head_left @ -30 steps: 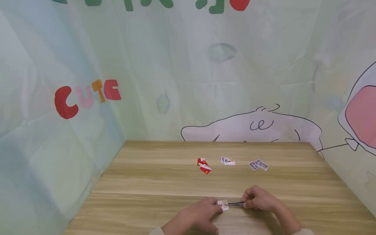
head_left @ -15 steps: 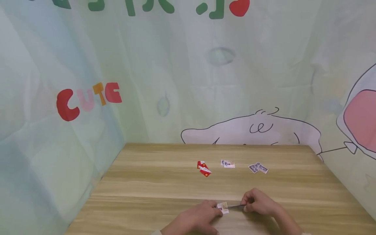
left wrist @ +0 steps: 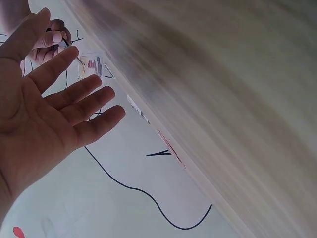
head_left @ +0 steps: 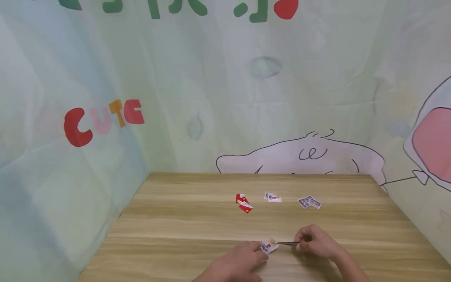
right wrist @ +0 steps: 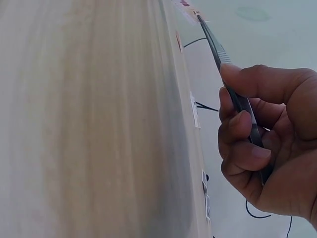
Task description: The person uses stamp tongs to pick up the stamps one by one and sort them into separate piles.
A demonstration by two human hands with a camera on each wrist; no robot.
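Note:
My right hand (head_left: 317,241) grips a pair of dark metal tweezers (right wrist: 213,42), its fingers curled round the handle in the right wrist view. The tweezer tips meet the edge of a small white printed card (head_left: 268,246), which tilts up over the table in the left wrist view. My left hand (head_left: 243,258) lies just left of that card in the head view. Its fingers are straight and spread, and the palm (left wrist: 39,114) shows in the left wrist view. Whether a left fingertip touches the card I cannot tell.
Farther back on the wooden table (head_left: 183,223) lie red-and-white cards (head_left: 244,203), two overlapping pale printed cards (head_left: 273,197) and a group of grey picture cards (head_left: 309,201). A printed cloth backdrop (head_left: 197,98) rises along the table's back and sides.
The card has come out from beside my left fingers and turned, so more of its print shows. My right hand and the tweezers have shifted slightly right.

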